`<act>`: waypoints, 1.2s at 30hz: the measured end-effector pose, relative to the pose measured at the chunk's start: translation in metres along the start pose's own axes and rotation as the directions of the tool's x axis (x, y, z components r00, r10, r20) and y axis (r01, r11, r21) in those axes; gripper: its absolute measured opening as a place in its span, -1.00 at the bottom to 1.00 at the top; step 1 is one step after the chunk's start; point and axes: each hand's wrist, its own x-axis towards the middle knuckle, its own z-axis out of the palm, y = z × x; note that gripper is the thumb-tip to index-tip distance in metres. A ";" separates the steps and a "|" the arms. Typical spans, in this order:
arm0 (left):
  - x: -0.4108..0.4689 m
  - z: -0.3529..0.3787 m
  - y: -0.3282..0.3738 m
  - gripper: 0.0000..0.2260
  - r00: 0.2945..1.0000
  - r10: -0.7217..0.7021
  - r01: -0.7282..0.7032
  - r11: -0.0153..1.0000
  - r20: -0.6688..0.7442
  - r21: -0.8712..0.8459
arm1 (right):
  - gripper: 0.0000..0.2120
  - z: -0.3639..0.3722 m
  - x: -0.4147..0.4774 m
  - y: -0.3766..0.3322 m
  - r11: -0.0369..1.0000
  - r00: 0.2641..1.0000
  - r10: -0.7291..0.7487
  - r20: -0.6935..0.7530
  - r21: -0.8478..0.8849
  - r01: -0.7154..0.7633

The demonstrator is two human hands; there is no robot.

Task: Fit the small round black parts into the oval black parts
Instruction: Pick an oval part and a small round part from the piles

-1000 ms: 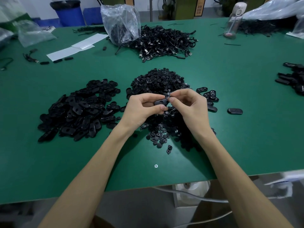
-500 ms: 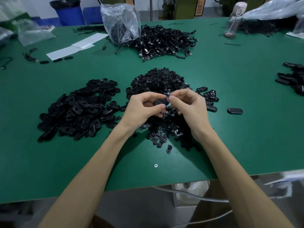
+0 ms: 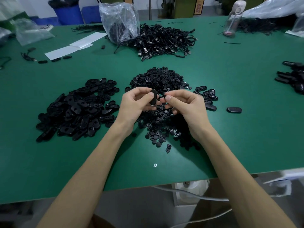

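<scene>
My left hand [image 3: 136, 104] grips one oval black part [image 3: 153, 97], held upright on end above the heap of small round black parts [image 3: 162, 79]. My right hand [image 3: 184, 104] is just to its right, thumb and forefinger pinching a small round black part [image 3: 165, 95] that is mostly hidden by the fingertips. A narrow gap separates the two pieces. A big pile of oval black parts [image 3: 77, 109] lies to the left on the green table [image 3: 230, 137].
A few oval parts [image 3: 208, 95] and one single oval part [image 3: 234, 110] lie to the right. Behind are a heap of black cables [image 3: 164, 41], a plastic bag [image 3: 119, 22], white paper [image 3: 74, 46], a bottle [image 3: 234, 18]. More black parts [image 3: 292, 76] lie far right.
My hands have drawn slightly apart. The oval part, held flat between both hands before, now stands on end in my left hand alone.
</scene>
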 end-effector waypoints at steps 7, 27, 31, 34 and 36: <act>0.001 -0.002 0.002 -0.95 0.998 -0.060 0.058 0.989 -0.010 -0.134 | -0.91 -0.001 0.001 -0.001 0.996 0.999 0.037 0.040 0.083 -0.040; 0.002 -0.002 0.003 -0.96 0.991 -0.128 0.133 0.954 0.037 -0.267 | -0.87 -0.003 0.003 0.004 0.993 0.997 0.025 0.078 0.110 -0.034; 0.001 -0.001 0.003 -0.96 0.991 -0.130 0.133 0.966 0.029 -0.223 | -0.88 -0.005 0.004 0.004 0.995 0.999 0.032 0.012 0.092 -0.033; 0.000 0.000 0.003 -0.96 0.992 -0.122 0.127 0.974 0.037 -0.188 | -0.86 -0.004 0.003 0.004 0.992 0.999 0.050 0.009 0.115 -0.051; -0.001 0.001 0.003 -0.95 0.991 -0.125 0.130 0.976 0.041 -0.172 | -0.87 -0.003 0.002 0.003 0.995 0.999 0.049 0.007 0.091 -0.049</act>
